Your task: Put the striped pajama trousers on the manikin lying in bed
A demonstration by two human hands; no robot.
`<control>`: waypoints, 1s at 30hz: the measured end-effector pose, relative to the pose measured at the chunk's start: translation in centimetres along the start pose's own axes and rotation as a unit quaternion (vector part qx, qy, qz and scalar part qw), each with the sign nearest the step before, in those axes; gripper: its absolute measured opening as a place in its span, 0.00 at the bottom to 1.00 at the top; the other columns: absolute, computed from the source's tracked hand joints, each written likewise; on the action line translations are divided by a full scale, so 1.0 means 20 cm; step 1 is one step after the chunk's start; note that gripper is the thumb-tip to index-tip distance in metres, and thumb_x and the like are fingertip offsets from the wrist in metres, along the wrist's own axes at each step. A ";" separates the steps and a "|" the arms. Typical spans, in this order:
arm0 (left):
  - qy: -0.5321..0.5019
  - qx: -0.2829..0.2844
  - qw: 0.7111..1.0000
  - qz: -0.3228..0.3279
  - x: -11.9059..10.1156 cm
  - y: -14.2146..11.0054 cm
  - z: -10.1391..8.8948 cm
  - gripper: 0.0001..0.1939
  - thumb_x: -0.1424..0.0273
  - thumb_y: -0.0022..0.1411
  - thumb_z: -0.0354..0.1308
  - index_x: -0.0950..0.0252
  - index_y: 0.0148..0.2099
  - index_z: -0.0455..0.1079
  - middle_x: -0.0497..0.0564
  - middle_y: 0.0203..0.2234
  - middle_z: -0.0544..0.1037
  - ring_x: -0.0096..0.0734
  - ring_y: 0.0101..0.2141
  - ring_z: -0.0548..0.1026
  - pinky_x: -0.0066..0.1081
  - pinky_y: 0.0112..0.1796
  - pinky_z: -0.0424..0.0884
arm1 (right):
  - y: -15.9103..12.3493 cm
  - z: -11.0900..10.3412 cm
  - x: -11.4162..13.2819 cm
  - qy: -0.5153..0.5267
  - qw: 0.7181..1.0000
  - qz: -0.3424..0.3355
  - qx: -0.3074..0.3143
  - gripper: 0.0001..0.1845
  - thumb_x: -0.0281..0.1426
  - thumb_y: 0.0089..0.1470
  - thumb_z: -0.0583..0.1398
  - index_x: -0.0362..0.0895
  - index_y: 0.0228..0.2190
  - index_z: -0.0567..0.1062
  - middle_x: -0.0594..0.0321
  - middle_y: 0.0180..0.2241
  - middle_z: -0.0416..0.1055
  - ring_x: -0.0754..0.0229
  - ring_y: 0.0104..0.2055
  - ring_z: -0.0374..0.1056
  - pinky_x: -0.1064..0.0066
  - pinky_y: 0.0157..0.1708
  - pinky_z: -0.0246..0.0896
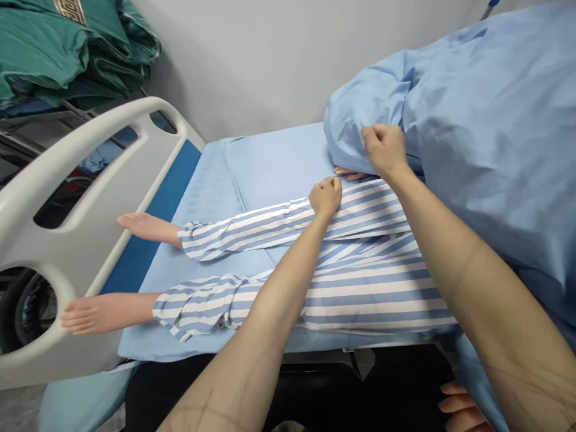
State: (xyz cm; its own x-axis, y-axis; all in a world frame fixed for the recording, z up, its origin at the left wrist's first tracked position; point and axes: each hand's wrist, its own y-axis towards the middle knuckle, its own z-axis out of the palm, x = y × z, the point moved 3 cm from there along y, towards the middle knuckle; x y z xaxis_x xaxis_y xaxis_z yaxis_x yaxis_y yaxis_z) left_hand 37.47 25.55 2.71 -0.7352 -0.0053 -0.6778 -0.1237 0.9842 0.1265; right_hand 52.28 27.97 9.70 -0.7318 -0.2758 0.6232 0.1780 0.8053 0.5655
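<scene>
The only marking in view is a tan key-pattern band (69,11) running across a stack of folded green cloths (58,54), which are lying on a dark rack (40,123) beyond a white plastic bed rail (87,183). A plain grey wall (252,66) is rising behind the bed, and a dark blue mattress edge (150,240) is running along the rail.

A mannequin (360,282) is lying on a pale blue sheet (274,162), dressed in blue-and-white striped pyjamas, its bare feet pointing toward the rail. A blue cover (495,132) is bunched over its upper body, filling the right side of the view, and a mannequin's fingers (348,174) are poking out from under the cover's edge.

The right hand (384,150) is gripping that edge, its fingers curled tightly and pressed together around a fold. The left hand (324,197) is resting on the striped trousers (360,210) just beside the cover, its fingers curled into a loose fist; whether they are pinching cloth, I cannot tell. At the lower right, another hand (461,405) is touching a hanging fold of the cover, its fingers slightly spread.
</scene>
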 end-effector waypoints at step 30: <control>-0.042 -0.105 0.991 -0.074 1.28 -0.56 -1.84 0.23 0.55 0.56 0.52 0.61 0.16 0.55 0.44 0.12 0.58 0.24 0.19 0.56 0.28 0.23 0.55 | -0.27 0.03 -0.18 -0.233 0.962 0.125 0.073 0.16 0.31 0.62 0.53 0.45 0.26 0.75 0.47 0.30 0.74 0.55 0.27 0.56 0.63 0.32 0.43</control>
State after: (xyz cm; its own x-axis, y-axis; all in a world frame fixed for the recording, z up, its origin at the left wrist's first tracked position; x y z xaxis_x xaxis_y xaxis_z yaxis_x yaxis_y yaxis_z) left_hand -4.61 7.93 10.61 -0.6415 -0.1238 -0.7570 -0.3682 0.9155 0.1623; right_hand 53.63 24.84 4.06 -0.8993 0.1746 0.4009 0.3180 0.8904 0.3256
